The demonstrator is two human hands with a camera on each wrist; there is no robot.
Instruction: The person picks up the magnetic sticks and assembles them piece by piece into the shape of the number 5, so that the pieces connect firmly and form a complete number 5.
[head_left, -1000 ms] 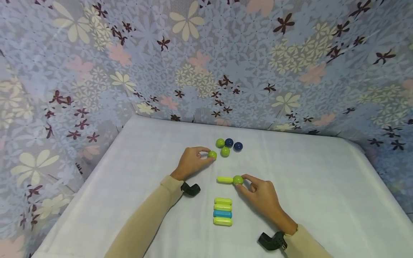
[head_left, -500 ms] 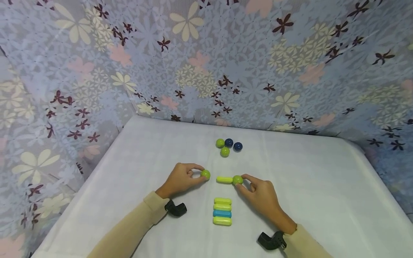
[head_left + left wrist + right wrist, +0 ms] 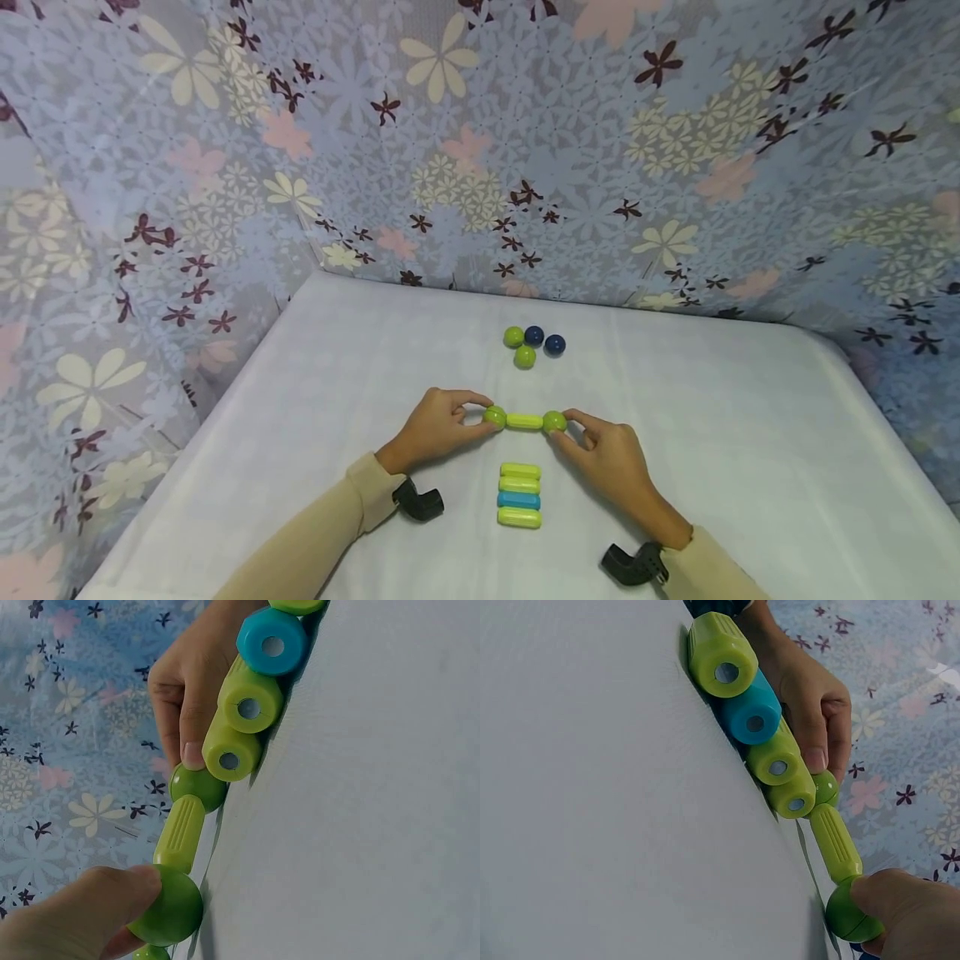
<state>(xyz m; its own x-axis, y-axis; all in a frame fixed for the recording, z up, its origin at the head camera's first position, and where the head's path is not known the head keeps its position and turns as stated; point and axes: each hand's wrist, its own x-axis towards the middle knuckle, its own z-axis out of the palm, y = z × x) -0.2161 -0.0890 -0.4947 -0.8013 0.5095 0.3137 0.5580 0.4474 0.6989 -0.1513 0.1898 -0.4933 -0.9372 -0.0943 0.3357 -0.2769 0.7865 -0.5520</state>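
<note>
My left hand (image 3: 438,427) pinches a green ball (image 3: 494,417) between thumb and forefinger, right at the left end of a yellow-green rod (image 3: 524,422). At the rod's other end, my right hand (image 3: 611,454) pinches a second green ball (image 3: 555,422). Ball, rod and ball form one straight line across the table. In the left wrist view the near green ball (image 3: 169,906) meets the grooved rod (image 3: 180,834) end on. The right wrist view shows the right thumb (image 3: 889,892) on its ball.
Toward me lies a stack of rods side by side, yellow-green ones (image 3: 519,518) and a blue one (image 3: 518,500), with round metal discs in their ends. Farther back sit two green balls (image 3: 525,357) and two dark blue balls (image 3: 555,345). A flowered cloth (image 3: 480,150) hangs behind the white table (image 3: 712,400).
My left hand has drawn its green ball from beside the back group toward me, then right to the rod's left end. The right hand has kept its place.
</note>
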